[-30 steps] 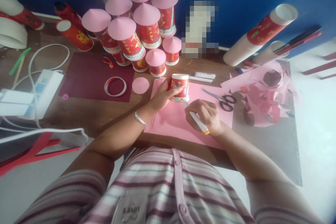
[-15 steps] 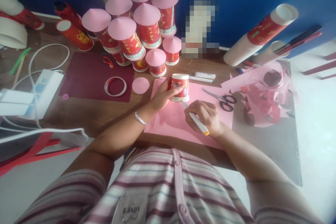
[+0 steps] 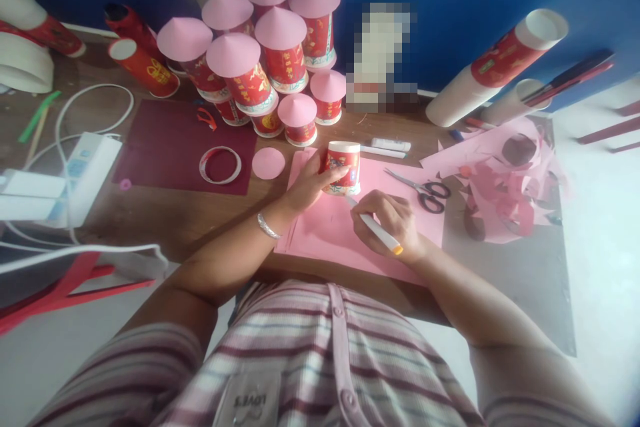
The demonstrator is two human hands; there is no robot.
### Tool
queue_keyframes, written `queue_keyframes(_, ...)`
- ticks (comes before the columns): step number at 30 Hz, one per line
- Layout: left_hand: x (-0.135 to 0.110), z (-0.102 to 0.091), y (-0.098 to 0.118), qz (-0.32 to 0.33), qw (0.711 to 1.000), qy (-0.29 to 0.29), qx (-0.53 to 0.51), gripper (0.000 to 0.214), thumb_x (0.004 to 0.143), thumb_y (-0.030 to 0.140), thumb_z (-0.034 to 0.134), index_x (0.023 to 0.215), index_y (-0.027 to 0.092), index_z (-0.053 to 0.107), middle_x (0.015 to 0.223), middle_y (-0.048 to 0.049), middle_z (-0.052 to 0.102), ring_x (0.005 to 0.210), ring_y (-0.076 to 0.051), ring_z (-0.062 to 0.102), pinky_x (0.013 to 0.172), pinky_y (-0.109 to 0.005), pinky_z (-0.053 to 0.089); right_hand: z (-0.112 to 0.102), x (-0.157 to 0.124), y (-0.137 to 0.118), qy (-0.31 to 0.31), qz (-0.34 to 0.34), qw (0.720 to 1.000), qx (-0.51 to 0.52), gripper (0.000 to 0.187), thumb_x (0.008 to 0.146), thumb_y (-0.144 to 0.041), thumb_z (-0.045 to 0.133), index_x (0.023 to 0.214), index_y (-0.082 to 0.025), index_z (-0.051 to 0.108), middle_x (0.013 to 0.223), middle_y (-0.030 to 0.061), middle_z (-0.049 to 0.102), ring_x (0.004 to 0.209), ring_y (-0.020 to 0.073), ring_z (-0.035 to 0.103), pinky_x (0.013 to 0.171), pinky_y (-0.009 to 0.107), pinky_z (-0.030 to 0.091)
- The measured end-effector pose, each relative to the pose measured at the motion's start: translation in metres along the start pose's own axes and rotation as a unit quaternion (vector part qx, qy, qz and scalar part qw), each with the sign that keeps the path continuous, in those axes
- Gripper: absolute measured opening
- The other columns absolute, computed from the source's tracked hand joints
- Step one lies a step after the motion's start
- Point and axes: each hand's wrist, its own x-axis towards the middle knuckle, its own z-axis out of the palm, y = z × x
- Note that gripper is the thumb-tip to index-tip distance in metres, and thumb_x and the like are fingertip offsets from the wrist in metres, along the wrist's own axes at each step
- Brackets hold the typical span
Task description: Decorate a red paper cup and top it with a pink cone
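My left hand (image 3: 316, 181) is closed around a small red paper cup (image 3: 350, 167) with a white rim and a patterned lower edge. The cup stands upright over pink paper sheets (image 3: 330, 233). My right hand (image 3: 387, 220) grips a white marker pen (image 3: 383, 233) with a yellow-orange end, its tip close to the paper just below the cup; I cannot tell whether it touches. Black-handled scissors (image 3: 433, 195) lie on the sheets beyond my right hand. A pink paper disc (image 3: 269, 163) and a white-and-red tape ring (image 3: 220, 165) lie left of the cup.
Several red cups with pink cone roofs (image 3: 233, 55) are stacked at the back. Pink paper scraps (image 3: 505, 193) lie at the right, near a tall tube (image 3: 490, 73). A power strip (image 3: 83, 177) with white cables is at the left. A glue stick (image 3: 391, 145) lies behind the sheets.
The marker in my right hand has tilted slightly, its yellow-orange end shifting a little to the right. My left hand and the cup stay nearly still.
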Motion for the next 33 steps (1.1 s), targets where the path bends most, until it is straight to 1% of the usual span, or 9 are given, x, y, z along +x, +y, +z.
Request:
queue_keyframes(5,-0.0001,-0.0002,0.0001,0.006,1.000,-0.003,0.007,0.038,0.084,0.036,0.078,0.115,0.021,0.061,0.102,-0.0045,0.067,0.090,-0.017,0.066,0.079,-0.030,0.056,0.0017,-0.0004,0.0001,0.018,0.026,0.999,0.038,0.018,0.086,-0.005,0.055,0.090,-0.022,0.052,0.069,-0.0033,0.057,0.054,0.0105,0.052,0.051,0.023,0.040)
queue_keyframes(8,-0.0001,-0.0007,-0.0002,0.005,1.000,-0.005,0.008,0.037,0.085,0.035,0.077,0.114,0.021,0.061,0.102,-0.0044,0.066,0.090,-0.017,0.066,0.079,-0.030,0.056,0.0022,-0.0007,0.0005,0.018,0.026,0.999,0.040,0.018,0.087,-0.006,0.055,0.091,-0.023,0.052,0.069,-0.0032,0.057,0.055,0.0109,0.052,0.052,0.023,0.041)
queue_keyframes(13,-0.0001,-0.0007,0.0001,-0.003,1.000,-0.002,0.008,0.040,0.084,0.036,0.077,0.117,0.021,0.060,0.105,-0.0053,0.066,0.090,-0.018,0.066,0.077,-0.030,0.056,0.0017,-0.0007,0.0010,0.016,0.010,1.000,0.021,0.019,0.085,-0.005,0.056,0.090,-0.022,0.051,0.068,-0.0039,0.055,0.053,0.0110,0.051,0.050,0.025,0.040)
queue_keyframes(18,-0.0003,0.0005,0.0009,-0.003,1.000,0.003,-0.005,0.038,0.083,0.036,0.079,0.114,0.020,0.061,0.101,-0.0041,0.066,0.089,-0.017,0.066,0.077,-0.029,0.056,0.0014,-0.0008,0.0018,0.021,-0.010,1.000,-0.001,0.020,0.084,-0.005,0.056,0.090,-0.023,0.050,0.067,-0.0045,0.055,0.052,0.0107,0.050,0.049,0.025,0.039)
queue_keyframes(23,0.0001,0.0010,0.0013,0.000,1.000,0.003,0.003,0.038,0.084,0.036,0.078,0.114,0.020,0.061,0.102,-0.0045,0.067,0.088,-0.017,0.066,0.076,-0.030,0.056,0.0005,-0.0010,0.0023,0.029,-0.001,1.000,-0.007,0.020,0.082,-0.005,0.057,0.089,-0.023,0.052,0.068,-0.0046,0.056,0.052,0.0108,0.051,0.048,0.024,0.039)
queue_keyframes(33,-0.0002,-0.0001,0.0018,-0.004,1.000,0.005,0.002,0.040,0.082,0.037,0.079,0.113,0.020,0.061,0.103,-0.0056,0.068,0.090,-0.018,0.066,0.078,-0.030,0.055,0.0001,-0.0007,0.0007,0.038,0.009,0.999,-0.029,0.017,0.083,-0.007,0.056,0.085,-0.023,0.050,0.064,-0.0051,0.056,0.049,0.0099,0.048,0.046,0.024,0.037)
